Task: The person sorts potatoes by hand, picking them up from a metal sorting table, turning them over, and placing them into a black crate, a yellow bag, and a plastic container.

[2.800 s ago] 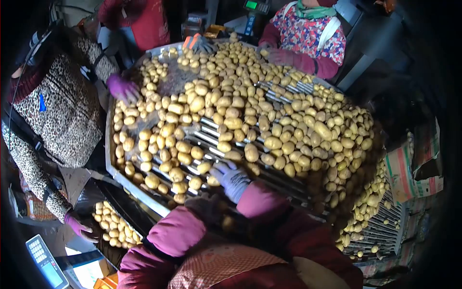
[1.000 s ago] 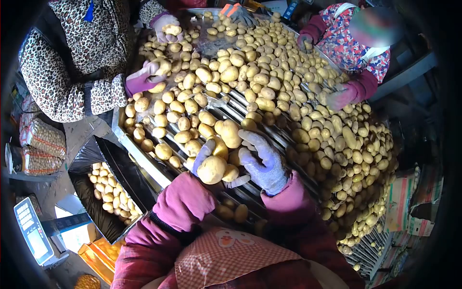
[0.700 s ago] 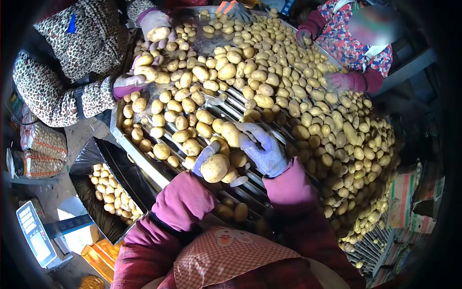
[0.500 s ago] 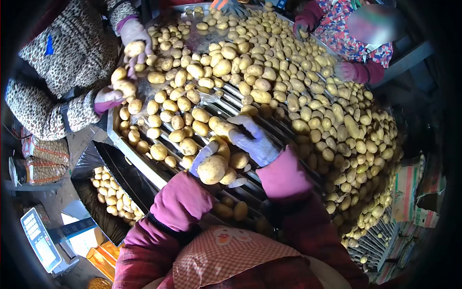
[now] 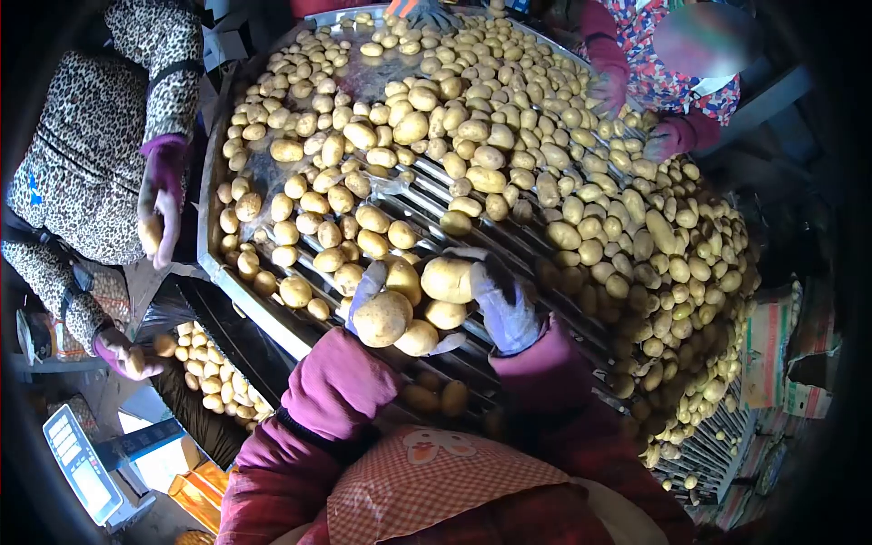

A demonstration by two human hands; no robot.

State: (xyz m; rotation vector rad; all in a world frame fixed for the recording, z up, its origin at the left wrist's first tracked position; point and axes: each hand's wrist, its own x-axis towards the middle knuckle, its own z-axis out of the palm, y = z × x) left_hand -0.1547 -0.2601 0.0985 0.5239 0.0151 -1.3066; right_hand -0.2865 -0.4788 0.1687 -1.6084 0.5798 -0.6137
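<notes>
My left hand [image 5: 365, 287], in a purple glove, cradles several potatoes, with a large round potato [image 5: 382, 319] at the front. Its thumb lies along the left of the pile and fingertips show underneath on the right. My right hand [image 5: 505, 311], gloved alike, grips an oblong potato [image 5: 447, 280] right beside that cluster. Both hands are over the slatted metal sorting table [image 5: 518, 263], where many loose potatoes lie.
Left, a person in leopard print [image 5: 100, 136] holds potatoes by a black plastic bag [image 5: 182, 400] of potatoes. A digital scale [image 5: 82, 463] stands lower left. Another person's gloved hand [image 5: 672, 136] works top right; a grey glove [image 5: 427, 14] shows at the far edge.
My right hand has come back toward me, bringing its potato next to those in my left hand. The person on the left has moved from the table edge to the black bag.
</notes>
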